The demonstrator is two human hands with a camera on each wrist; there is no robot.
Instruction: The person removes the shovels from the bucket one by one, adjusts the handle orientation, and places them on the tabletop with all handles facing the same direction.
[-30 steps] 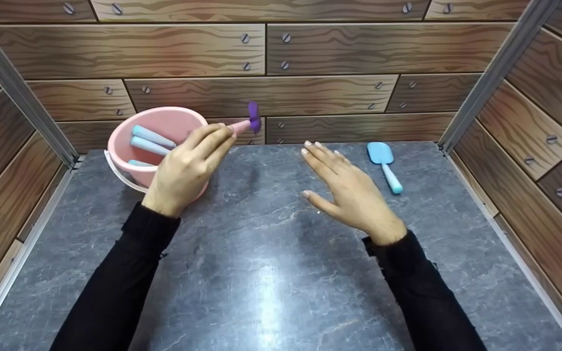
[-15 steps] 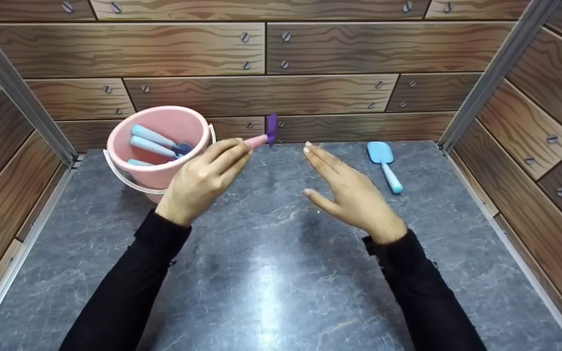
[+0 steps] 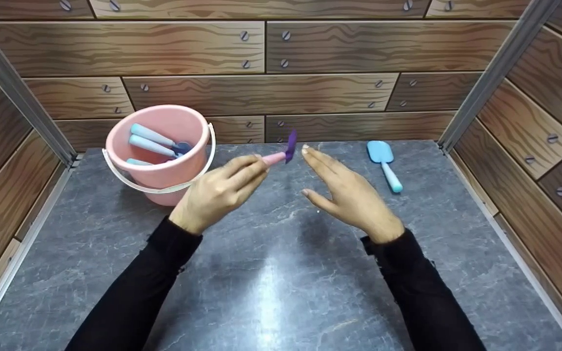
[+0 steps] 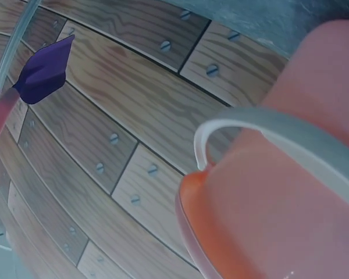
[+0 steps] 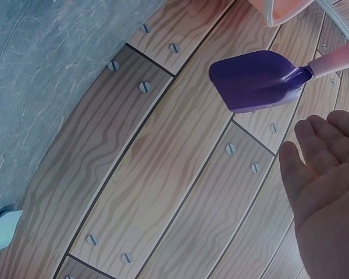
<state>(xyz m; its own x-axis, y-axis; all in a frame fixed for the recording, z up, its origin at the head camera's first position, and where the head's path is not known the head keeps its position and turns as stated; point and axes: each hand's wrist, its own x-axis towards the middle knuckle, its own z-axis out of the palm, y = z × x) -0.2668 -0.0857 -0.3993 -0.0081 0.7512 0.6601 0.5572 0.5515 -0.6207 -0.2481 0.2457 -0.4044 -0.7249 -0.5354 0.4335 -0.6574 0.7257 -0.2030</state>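
My left hand (image 3: pixel 220 192) grips the pink handle of a small toy shovel (image 3: pixel 291 145), held above the table. Its purple blade (image 5: pixel 256 80) points right in the head view, towards the right hand's fingertips, with a small gap between. My right hand (image 3: pixel 351 195) hovers over the table, fingers straight and thumb apart, holding nothing. Left of the left hand stands a pink bucket (image 3: pixel 183 170) with a white handle hanging at its front. Several light-blue handles (image 3: pixel 151 145) stick up inside it; what lies lower in the bucket is mostly hidden.
A light-blue toy shovel (image 3: pixel 381 152) lies on the grey marbled table (image 3: pixel 271 248) at the back right. Wood-patterned walls (image 3: pixel 330 48) with metal corner posts enclose the back and both sides.
My left hand has carried the purple-bladed shovel from in front of the bucket rightwards and nearer, towards my right hand. More of the bucket and its handle shows. The right hand has hardly moved.
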